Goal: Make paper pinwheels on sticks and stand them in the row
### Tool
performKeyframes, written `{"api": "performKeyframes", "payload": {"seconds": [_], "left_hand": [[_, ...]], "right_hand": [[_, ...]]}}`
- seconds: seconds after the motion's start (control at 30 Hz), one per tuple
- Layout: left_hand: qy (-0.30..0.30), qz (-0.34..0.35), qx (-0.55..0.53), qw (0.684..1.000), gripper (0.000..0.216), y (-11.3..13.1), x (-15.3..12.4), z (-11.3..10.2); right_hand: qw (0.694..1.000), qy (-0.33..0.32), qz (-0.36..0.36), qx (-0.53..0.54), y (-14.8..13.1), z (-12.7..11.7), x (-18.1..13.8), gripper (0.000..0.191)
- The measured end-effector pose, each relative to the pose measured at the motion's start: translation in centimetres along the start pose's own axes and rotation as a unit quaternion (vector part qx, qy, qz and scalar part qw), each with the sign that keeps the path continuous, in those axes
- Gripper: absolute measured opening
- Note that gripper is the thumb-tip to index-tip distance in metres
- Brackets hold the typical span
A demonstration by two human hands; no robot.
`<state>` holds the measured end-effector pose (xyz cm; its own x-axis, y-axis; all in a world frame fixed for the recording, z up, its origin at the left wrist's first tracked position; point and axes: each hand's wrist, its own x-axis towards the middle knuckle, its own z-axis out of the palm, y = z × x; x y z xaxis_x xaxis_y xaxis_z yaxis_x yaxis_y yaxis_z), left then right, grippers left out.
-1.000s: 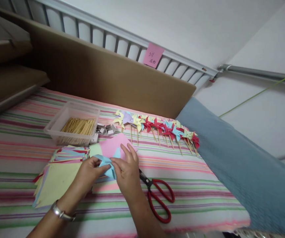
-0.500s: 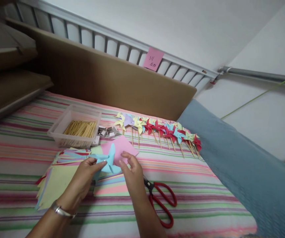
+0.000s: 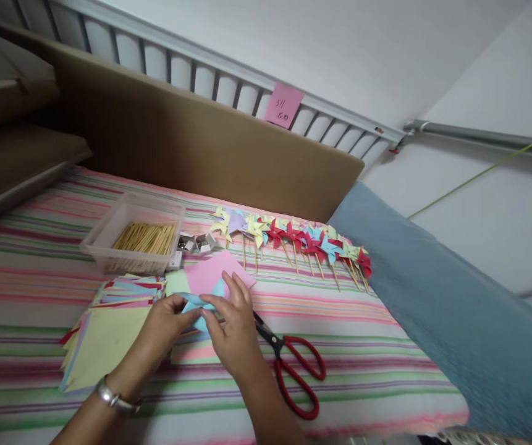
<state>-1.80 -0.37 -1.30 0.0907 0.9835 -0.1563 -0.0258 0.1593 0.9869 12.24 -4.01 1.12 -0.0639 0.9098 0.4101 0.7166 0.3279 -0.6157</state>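
Observation:
A light blue paper pinwheel (image 3: 192, 302) is between my two hands, above some coloured sheets. My left hand (image 3: 164, 326) pinches its left side between thumb and fingers. The thumb and index finger of my right hand (image 3: 233, 324) press together on the pinwheel near its middle, while the other fingers point up. My fingers cover much of the pinwheel's centre. Under it lie a pink sheet (image 3: 203, 272) and other coloured paper. Red-handled scissors (image 3: 277, 343) rest on the striped cloth, just right of my right hand, their tips partly hidden by it.
A clear plastic box (image 3: 101, 250) of thin wooden sticks (image 3: 145, 238) stands behind a fanned stack of coloured paper (image 3: 112, 334). Small open boxes (image 3: 204, 243) sit beside it. Finished-looking pinwheels on sticks (image 3: 293, 238) lie in a row along a cardboard panel (image 3: 228, 154).
My right hand has moved left onto the blue pinwheel and now pinches it; before, it was apart with fingers spread. My left hand keeps its hold. The view has shifted slightly.

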Motion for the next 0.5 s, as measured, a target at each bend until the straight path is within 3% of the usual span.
{"api": "performKeyframes", "payload": {"seconds": [0.13,0.2,0.27,0.37,0.5], "left_hand": [[-0.012,-0.030,-0.072,0.997,0.020,0.2,0.0,-0.2],[-0.010,-0.040,-0.097,0.994,0.020,0.4,0.0,-0.2],[-0.019,-0.053,-0.114,0.992,0.020,0.6,-0.1,-0.1],[-0.044,-0.068,-0.133,0.988,0.021,0.6,-0.3,0.2],[-0.066,-0.057,-0.140,0.986,0.019,0.5,-0.5,0.6]], "right_hand": [[0.981,0.053,0.114,0.148,0.9,0.1,0.4,0.028],[0.936,0.066,0.212,0.272,1.3,0.3,0.6,0.030],[0.870,0.032,0.285,0.401,1.5,0.6,0.6,0.032],[0.796,-0.036,0.313,0.516,1.3,0.8,0.5,0.030],[0.773,-0.046,0.324,0.543,1.3,1.0,0.4,0.023]]}}
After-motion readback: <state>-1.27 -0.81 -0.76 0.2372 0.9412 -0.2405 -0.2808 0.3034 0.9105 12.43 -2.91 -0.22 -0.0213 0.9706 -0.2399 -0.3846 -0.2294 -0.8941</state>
